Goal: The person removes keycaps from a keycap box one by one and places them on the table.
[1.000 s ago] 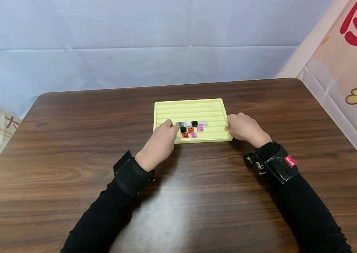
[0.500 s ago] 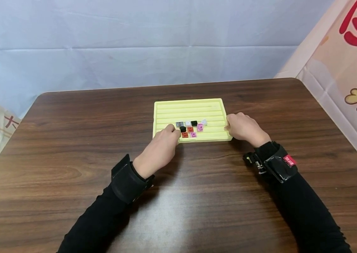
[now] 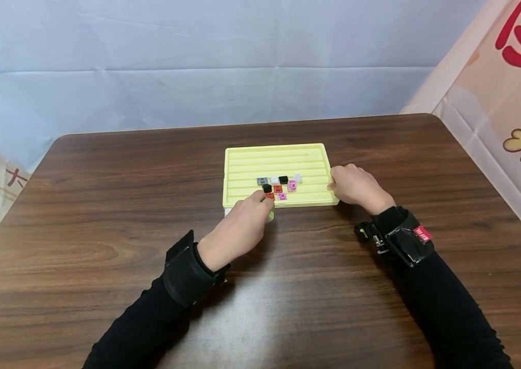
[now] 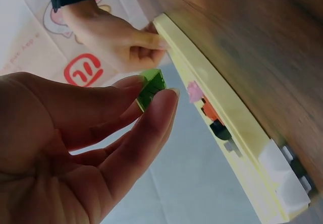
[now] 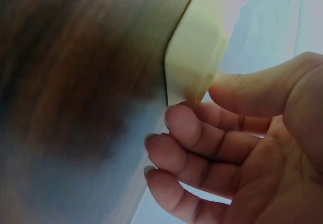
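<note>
A pale yellow ridged tray lies on the table with several small keycaps on it: grey, black, red, pink and white. My left hand is just before its front edge. Between thumb and fingertip it pinches a small green keycap, whose hollow side shows in the left wrist view. My right hand grips the tray's right front corner, thumb on top and fingers curled at the side.
White blocky pieces with dark and silvery parts sit by the tray's left front corner, partly hidden by my left hand in the head view. The brown wood table ends at a pale cloth backdrop; printed panels flank it.
My left hand has come off the tray's front left part, moving right and toward me; the green keycap and white pieces have come into view. The right hand and tray stay put.
</note>
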`<state>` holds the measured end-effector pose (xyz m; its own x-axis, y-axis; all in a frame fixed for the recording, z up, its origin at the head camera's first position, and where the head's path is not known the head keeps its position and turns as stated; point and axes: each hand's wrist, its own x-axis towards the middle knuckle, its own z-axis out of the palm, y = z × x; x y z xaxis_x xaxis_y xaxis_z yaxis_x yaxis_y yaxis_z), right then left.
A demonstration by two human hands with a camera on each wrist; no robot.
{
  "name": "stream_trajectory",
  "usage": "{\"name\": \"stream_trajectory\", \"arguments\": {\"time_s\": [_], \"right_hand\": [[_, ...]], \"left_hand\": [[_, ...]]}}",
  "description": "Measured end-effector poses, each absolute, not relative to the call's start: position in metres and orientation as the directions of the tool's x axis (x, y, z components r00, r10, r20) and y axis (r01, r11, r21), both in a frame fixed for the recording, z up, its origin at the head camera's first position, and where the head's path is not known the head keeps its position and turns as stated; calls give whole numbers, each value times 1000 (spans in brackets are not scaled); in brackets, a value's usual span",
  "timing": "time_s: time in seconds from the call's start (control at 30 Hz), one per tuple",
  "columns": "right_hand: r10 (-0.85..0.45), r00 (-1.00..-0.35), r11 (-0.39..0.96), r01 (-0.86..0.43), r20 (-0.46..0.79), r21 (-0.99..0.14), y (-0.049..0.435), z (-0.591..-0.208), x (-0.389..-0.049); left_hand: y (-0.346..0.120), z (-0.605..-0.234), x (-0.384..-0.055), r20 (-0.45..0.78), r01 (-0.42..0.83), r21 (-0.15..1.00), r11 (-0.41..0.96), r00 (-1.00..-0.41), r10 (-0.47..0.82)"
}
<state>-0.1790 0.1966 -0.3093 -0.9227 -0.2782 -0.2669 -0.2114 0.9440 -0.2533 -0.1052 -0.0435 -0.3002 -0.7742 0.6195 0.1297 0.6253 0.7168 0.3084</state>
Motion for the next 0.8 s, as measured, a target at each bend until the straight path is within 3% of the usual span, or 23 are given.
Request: {"name": "stream_trajectory", "arguments": {"time_s": [0.33,0.8], "right_hand": [[-282,-921,943,-216,-267,-252,197,-310,-178],[-273,-923,947,-208,-272,-246,197,-310,-180]], "left_hand": [[-40,-302,-103,-11,593,303,746,-780,625],[-44,-310,-105,-35,626,275,730,-752,658]]}}
